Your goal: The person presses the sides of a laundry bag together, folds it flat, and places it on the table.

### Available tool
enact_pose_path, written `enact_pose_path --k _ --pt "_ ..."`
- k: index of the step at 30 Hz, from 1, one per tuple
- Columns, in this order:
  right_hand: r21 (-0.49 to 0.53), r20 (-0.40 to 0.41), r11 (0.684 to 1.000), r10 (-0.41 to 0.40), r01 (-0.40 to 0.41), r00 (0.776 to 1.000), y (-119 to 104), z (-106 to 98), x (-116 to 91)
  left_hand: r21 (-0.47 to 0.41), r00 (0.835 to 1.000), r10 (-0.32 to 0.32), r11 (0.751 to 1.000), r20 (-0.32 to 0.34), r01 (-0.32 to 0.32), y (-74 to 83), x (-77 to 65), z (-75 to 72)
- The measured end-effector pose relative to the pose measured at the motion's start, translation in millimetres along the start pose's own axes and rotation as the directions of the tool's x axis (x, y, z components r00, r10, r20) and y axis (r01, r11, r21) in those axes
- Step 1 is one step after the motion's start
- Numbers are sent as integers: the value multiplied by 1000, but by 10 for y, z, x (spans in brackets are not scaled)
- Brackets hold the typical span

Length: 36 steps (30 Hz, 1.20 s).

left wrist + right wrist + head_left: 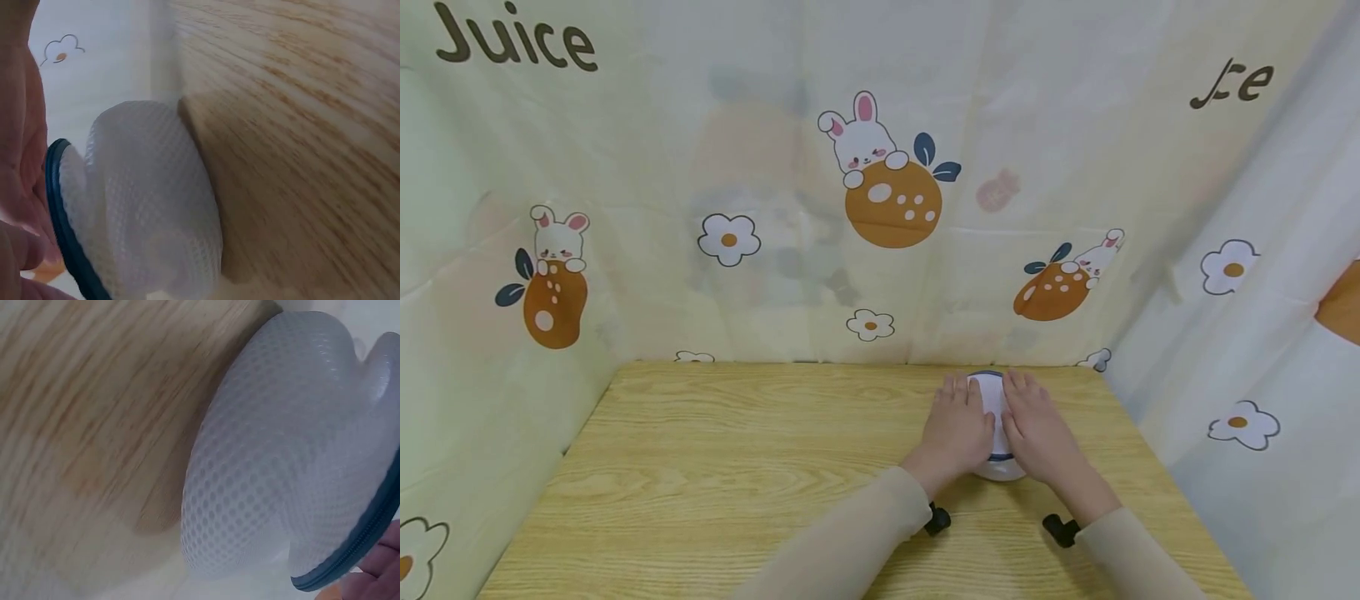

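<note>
A white mesh laundry bag (991, 396) with a dark blue zipper (67, 228) sits toward the back right of the table. My left hand (956, 427) rests on the left part of its top, with fingers extended away from me. On the other side, my right hand (1040, 430) lies flat across the right part, its fingers also straight. Both wrist views show the bag's soft honeycomb mesh (250, 456) bulging below the zipper and squashed against the tabletop. Whatever may be inside cannot be made out.
The wood-grain table (730, 467) extends to the left and front of the bag. A pale curtain (760, 125) with rabbit, fruit and flower prints hangs behind the table and along both sides. Black wrist-camera mounts (1060, 530) sit under the sleeves.
</note>
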State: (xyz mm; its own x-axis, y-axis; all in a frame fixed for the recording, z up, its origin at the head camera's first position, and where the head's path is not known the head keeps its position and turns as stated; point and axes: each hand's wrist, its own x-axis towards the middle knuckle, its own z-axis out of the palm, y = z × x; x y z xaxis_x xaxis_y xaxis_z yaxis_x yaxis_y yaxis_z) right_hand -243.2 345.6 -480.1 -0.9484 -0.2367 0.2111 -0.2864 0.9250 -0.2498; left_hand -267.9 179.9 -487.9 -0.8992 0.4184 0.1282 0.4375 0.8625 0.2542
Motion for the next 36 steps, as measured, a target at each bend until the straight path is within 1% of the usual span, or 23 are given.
enact_pose_path --k 6,13,15,19,22,29,36 --pt "-55 38 998 -32 34 999 -3 64 26 17 1000 2 1000 22 -3 40 1 70" --pt "-109 65 993 -39 46 997 10 124 16 23 999 -11 1000 52 10 69 -27 127" --pt "-123 70 991 -39 47 997 1 135 6 42 999 -9 999 54 7 73 -38 139" --pt "-114 88 993 -19 29 996 -10 150 -21 77 999 10 997 51 -14 74 -60 169" --pt "-109 97 994 -17 27 995 -5 173 -34 80 998 22 996 51 -26 73 -73 191" --pt "-112 105 993 -22 34 994 49 259 -63 104 998 18 994 59 -24 80 -84 233" --pt "-90 118 996 -1 12 993 59 287 -82 119 997 17 993 77 -26 89 -72 282"
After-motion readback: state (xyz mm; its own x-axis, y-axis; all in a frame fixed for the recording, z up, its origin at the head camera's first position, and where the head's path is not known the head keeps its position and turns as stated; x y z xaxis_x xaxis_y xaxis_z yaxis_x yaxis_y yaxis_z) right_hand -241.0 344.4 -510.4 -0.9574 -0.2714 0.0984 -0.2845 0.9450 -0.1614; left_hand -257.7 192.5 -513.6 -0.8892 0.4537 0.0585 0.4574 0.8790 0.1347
